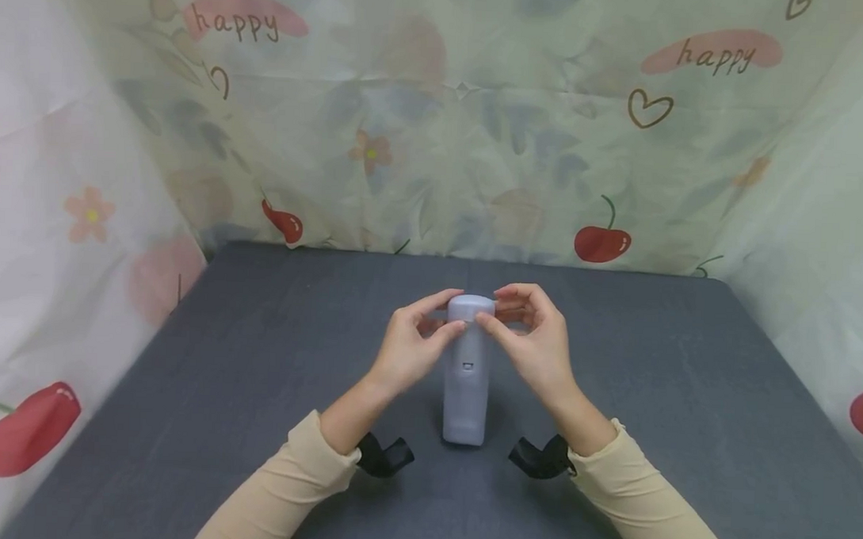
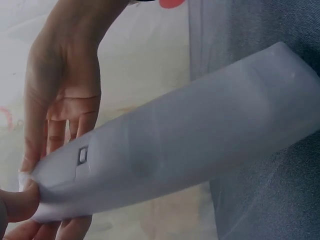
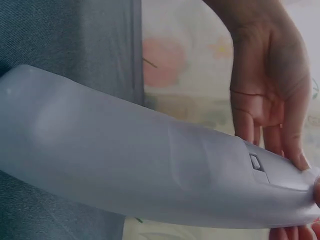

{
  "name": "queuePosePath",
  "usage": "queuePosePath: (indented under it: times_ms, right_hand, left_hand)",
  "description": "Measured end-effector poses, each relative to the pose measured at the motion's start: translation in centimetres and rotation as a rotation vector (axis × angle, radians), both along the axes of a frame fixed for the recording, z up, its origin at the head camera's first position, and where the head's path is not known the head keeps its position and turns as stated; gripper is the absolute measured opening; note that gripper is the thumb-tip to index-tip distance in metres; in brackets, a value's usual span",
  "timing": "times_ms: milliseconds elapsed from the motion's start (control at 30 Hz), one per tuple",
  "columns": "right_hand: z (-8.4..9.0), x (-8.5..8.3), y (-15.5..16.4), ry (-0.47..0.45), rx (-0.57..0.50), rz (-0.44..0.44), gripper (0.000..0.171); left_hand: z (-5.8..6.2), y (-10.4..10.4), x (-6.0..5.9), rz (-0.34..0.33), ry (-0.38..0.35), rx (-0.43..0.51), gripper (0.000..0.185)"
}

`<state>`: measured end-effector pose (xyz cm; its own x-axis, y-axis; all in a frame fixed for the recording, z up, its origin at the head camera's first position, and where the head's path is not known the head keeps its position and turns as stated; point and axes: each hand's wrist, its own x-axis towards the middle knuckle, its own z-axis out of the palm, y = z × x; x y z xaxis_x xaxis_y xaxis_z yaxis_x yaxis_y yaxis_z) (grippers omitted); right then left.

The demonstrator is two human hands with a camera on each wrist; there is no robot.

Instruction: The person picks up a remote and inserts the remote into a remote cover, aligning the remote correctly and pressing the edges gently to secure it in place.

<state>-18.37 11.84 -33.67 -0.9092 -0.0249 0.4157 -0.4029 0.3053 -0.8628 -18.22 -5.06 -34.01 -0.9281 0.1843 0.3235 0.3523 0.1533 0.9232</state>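
A tall pale lavender plastic container (image 1: 466, 401) stands upright on the dark table, with a rounded top and a small rectangular latch (image 1: 468, 367) on its near face. My left hand (image 1: 409, 344) pinches the top from the left, thumb in front and fingers behind. From the other side my right hand (image 1: 539, 349) does the same, its thumb on the front just under the rim. The container (image 2: 190, 130) crosses the left wrist view with its latch near the hands. In the right wrist view, the container (image 3: 110, 145) partly hides the fingertips.
The dark grey table (image 1: 294, 320) reaches back to a printed cloth (image 1: 449, 167) with cherries and flowers, which also hangs at both sides. Black wrist mounts (image 1: 385, 457) stick out below both cream sleeves (image 1: 288, 486), close above the table.
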Motion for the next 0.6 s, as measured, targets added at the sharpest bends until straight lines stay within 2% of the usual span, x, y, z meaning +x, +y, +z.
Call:
queuePosePath:
  times_ms: [133, 267, 367, 467, 600]
  right_hand:
    - [0.22, -0.07, 0.33, -0.159, 0.037, 0.084, 0.038]
    - [0.3, -0.05, 0.53, -0.272, 0.04, 0.134, 0.035]
    - [0.33, -0.03, 0.59, -0.284, 0.012, 0.137, 0.034]
    - [0.32, 0.03, 0.61, -0.296, -0.013, 0.15, 0.033]
    - [0.26, 0.18, 0.56, -0.28, -0.013, 0.186, 0.03]
  left_hand:
    - [0.15, -0.14, -0.2, -0.042, -0.037, 0.018, 0.039]
    - [0.28, -0.28, -0.19, -0.061, -0.118, 0.053, 0.04]
    - [0.36, -0.46, -0.22, -0.056, -0.211, 0.092, 0.038]
    - [0.33, -0.61, -0.44, -0.032, -0.267, 0.1, 0.033]
    - [0.3, -0.73, -0.6, -0.017, -0.236, 0.069, 0.025]
